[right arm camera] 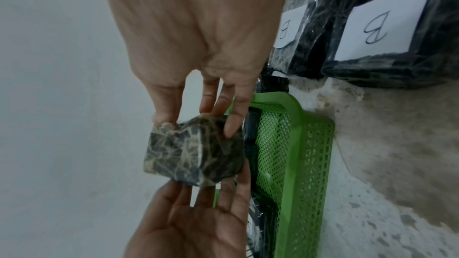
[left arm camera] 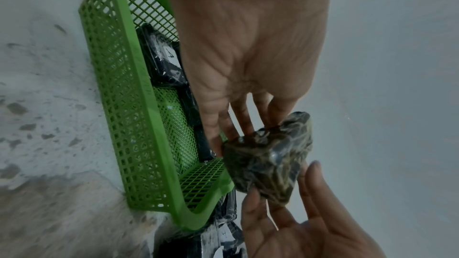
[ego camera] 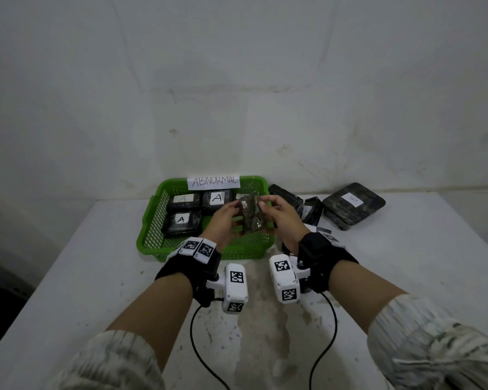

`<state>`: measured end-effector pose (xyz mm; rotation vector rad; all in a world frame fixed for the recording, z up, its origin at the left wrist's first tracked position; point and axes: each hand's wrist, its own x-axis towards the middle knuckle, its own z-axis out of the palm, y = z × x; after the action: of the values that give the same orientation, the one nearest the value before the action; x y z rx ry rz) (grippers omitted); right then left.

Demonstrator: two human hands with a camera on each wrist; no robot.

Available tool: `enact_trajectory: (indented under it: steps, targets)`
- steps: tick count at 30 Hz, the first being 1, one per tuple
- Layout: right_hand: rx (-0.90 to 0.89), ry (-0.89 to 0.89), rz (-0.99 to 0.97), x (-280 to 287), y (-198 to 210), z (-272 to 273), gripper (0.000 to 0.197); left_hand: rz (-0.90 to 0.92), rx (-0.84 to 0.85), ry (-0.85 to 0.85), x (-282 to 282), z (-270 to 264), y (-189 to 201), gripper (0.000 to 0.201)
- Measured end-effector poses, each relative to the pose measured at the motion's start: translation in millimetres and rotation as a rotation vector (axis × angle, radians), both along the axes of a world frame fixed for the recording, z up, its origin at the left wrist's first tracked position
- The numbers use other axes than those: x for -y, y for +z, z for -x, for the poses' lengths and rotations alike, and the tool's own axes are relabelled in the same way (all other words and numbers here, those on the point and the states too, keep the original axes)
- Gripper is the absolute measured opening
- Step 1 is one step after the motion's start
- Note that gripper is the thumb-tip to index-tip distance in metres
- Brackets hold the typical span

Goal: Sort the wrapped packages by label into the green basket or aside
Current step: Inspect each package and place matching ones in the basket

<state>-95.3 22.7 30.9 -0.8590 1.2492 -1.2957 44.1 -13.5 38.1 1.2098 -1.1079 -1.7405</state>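
Held up above the green basket (ego camera: 150, 218): one wrapped package (ego camera: 251, 213), a dark, squarish block under shiny crinkled film, blotched black and dull yellow-green, no label showing on the faces in view. Pinched between both hands, left hand (ego camera: 223, 220) at one end and right hand (ego camera: 279, 213) at the other, fingertips pressing the edges, palms facing each other, fingers fairly straight. Below, a rectangular plastic basket with lattice walls and a paper sign (ego camera: 213, 181) reading ABNORMAL on its far rim; inside, labelled packages (ego camera: 181, 220), flat dark slabs with white slips marked A. Right of the basket, aside on the white, stained table (ego camera: 96, 277), more dark B packages (ego camera: 352, 205). Black wrist straps with white marker-tagged camera housings on both forearms, cables trailing toward the viewer
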Motion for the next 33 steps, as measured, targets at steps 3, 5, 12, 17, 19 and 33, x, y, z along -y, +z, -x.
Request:
enact_trajectory:
  steps: [3,5,12,17,19,33]
  targets:
    - [-0.099,-0.009,0.013,2.9,0.7,-3.3,0.007,-0.021,-0.056,-0.030,-4.5,3.7,2.2,0.025]
    - [-0.116,-0.010,0.026,4.0,0.2,-5.1,0.010,-0.015,-0.060,-0.041,-3.6,4.4,-0.5,0.029]
    - [-0.161,0.006,-0.015,3.8,1.7,-13.2,0.045,0.017,-0.023,-0.075,-1.1,3.3,-3.9,0.028]
    - [-0.119,-0.020,-0.016,4.6,2.3,-16.1,0.035,0.033,0.005,-0.065,2.2,2.1,-3.0,0.020]
    - [-0.079,0.000,-0.044,5.0,2.0,-15.7,0.037,0.063,0.030,-0.050,3.0,1.6,-2.7,0.024]
    - [-0.061,0.100,-0.043,4.5,-4.4,-10.3,0.063,0.099,0.056,-0.046,0.9,0.8,-0.5,0.038]
